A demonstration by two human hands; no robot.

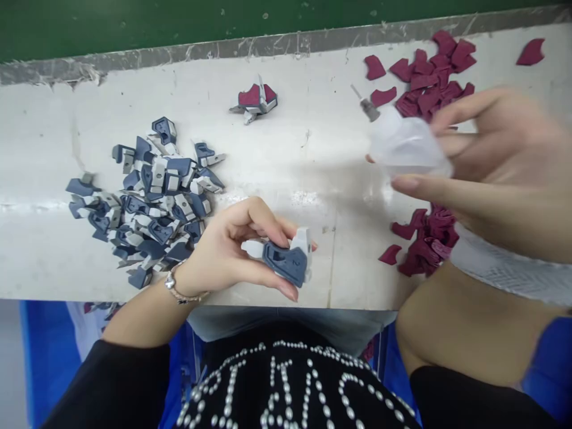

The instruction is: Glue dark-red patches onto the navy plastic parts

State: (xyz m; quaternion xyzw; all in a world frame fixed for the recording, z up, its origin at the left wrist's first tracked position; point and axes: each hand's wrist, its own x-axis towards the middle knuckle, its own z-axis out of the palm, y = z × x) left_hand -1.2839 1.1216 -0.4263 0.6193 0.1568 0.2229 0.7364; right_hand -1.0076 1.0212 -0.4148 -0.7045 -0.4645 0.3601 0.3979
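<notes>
Between the thumb and fingers of my left hand (pixel 241 250) is a blue-grey and white plastic part (pixel 286 262), its recessed face marked "2" turned up. My right hand (pixel 487 161), smeared a little by motion, grips a translucent squeeze bottle (pixel 406 143). The bottle's thin needle tip points up and left, away from the part. Past the bottle lies a pile of dark red curved pieces (pixel 429 77). A second red pile (pixel 429 238) sits below my right hand, partly hidden by the wrist.
A heap of blue-grey and white parts (pixel 156 202) covers the table's left side. One part with red pieces fitted (pixel 257 100) stands at the back middle. Blue bins (pixel 44 357) are below the table's front edge (pixel 348 307).
</notes>
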